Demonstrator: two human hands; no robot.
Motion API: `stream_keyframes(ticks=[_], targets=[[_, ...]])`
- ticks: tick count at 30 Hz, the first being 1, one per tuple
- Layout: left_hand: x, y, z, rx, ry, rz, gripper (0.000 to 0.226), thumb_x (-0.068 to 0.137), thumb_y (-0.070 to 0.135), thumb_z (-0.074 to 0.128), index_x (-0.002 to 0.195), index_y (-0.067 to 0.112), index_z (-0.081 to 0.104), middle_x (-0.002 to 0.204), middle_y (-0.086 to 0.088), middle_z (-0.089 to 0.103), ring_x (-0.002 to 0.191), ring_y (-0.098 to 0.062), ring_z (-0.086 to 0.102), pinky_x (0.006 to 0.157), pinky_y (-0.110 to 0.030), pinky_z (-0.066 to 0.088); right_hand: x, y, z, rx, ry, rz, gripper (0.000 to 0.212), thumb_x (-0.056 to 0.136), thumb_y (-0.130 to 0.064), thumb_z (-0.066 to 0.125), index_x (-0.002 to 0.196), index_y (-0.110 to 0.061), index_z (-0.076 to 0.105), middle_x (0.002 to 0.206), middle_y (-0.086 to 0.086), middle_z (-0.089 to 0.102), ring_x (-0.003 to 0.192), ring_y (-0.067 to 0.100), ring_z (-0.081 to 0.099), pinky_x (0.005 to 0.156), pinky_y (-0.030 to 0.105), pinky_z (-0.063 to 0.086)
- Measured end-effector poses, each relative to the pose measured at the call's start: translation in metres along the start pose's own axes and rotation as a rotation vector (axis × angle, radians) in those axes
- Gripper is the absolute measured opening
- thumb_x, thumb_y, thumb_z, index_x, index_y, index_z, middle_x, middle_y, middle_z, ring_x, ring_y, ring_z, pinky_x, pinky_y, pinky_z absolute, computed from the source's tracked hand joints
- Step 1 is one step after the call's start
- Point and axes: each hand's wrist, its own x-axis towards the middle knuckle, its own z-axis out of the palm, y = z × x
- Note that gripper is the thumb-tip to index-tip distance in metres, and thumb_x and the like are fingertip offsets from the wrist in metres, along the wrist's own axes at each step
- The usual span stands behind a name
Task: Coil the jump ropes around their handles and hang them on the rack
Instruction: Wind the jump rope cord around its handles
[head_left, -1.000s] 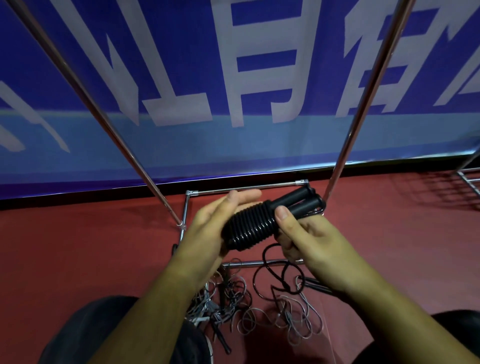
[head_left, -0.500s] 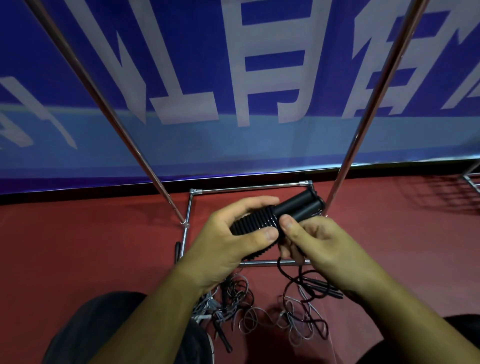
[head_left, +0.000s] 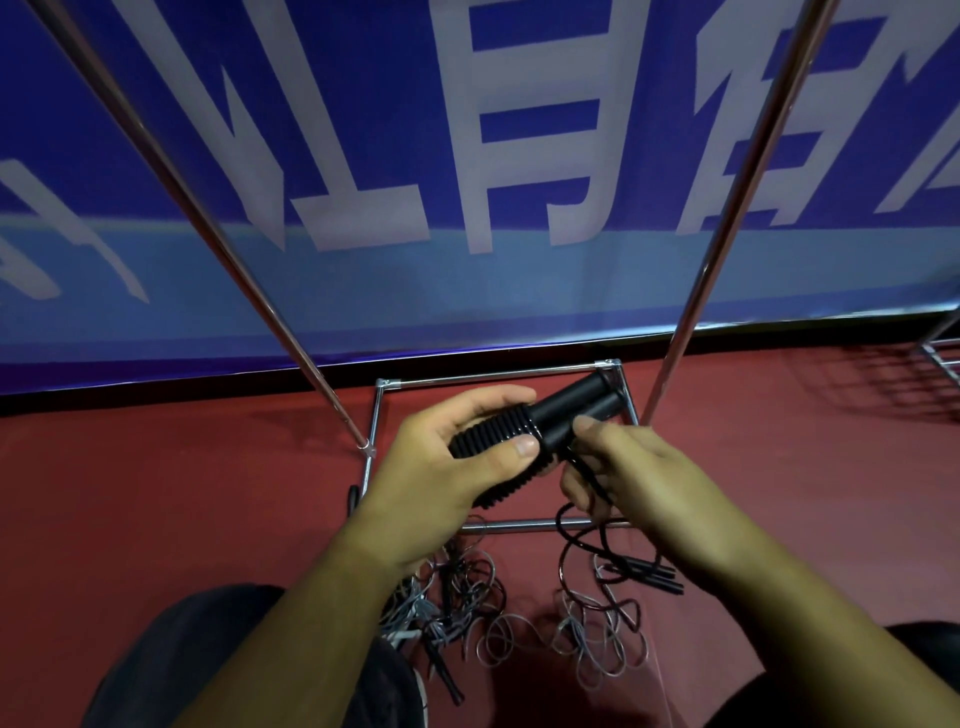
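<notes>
Cropping cuts off the rack (head_left: 728, 208) top; only two slanted poles and the base frame show. Right hand (head_left: 644, 483) fingertips are mostly hidden under its palm. Left hand (head_left: 436, 473) wraps the ribbed, rope-wound end of the paired black handles (head_left: 576, 402), thumb on top, above the base frame. Right hand pinches the loose black cord (head_left: 589, 475) just beside the handles. More ropes (head_left: 519, 639) lie tangled on the red floor (head_left: 156, 519). The banner (head_left: 519, 291) has big white characters, cut off.

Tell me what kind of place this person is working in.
Probably a sports hall or gym: a red floor like court surfacing, a big blue banner with white lettering along the wall, and loose jump ropes lying by a metal rack.
</notes>
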Motion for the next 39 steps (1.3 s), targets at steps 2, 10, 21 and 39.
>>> stream_keyframes(ticks=[2, 10, 21, 39], targets=[[0.001, -0.001, -0.002, -0.064, 0.002, 0.002, 0.033, 0.080, 0.022, 0.079, 0.111, 0.032, 0.076, 0.100, -0.011, 0.078, 0.095, -0.023, 0.073, 0.087, -0.033, 0.057, 0.000, 0.000, -0.002, -0.014, -0.062, -0.009, 0.039, 0.107, -0.017, 0.041, 0.085, -0.020, 0.072, 0.067, 0.000, 0.065, 0.064, 0.013, 0.054, 0.068, 0.028, 0.044], [0.000, 0.001, -0.005, 0.000, 0.043, 0.000, 0.032, 0.083, 0.016, 0.081, 0.109, 0.034, 0.078, 0.101, 0.004, 0.077, 0.089, -0.009, 0.069, 0.075, -0.023, 0.055, 0.001, 0.005, -0.006, -0.060, -0.092, -0.041, 0.025, 0.102, -0.015, 0.057, 0.092, 0.002, 0.071, 0.085, 0.011, 0.078, 0.080, 0.025, 0.076, 0.080, 0.030, 0.061], [-0.006, 0.001, 0.003, 0.380, 0.036, 0.117, 0.038, 0.085, 0.012, 0.082, 0.113, 0.036, 0.074, 0.102, 0.019, 0.073, 0.085, -0.002, 0.068, 0.071, -0.013, 0.050, 0.004, 0.019, -0.010, -0.494, 0.004, -0.110, 0.036, 0.090, -0.045, 0.071, 0.066, -0.018, 0.070, 0.065, -0.003, 0.071, 0.065, 0.019, 0.070, 0.067, 0.044, 0.057], [0.001, -0.003, -0.001, 0.448, 0.144, 0.191, 0.042, 0.083, 0.014, 0.083, 0.116, 0.036, 0.070, 0.105, 0.019, 0.072, 0.096, -0.003, 0.068, 0.078, -0.015, 0.052, 0.010, 0.014, 0.008, -0.091, 0.021, 0.063, 0.051, 0.102, -0.053, 0.043, 0.083, -0.015, 0.071, 0.047, -0.011, 0.035, 0.041, 0.007, 0.029, 0.050, 0.026, 0.025]])
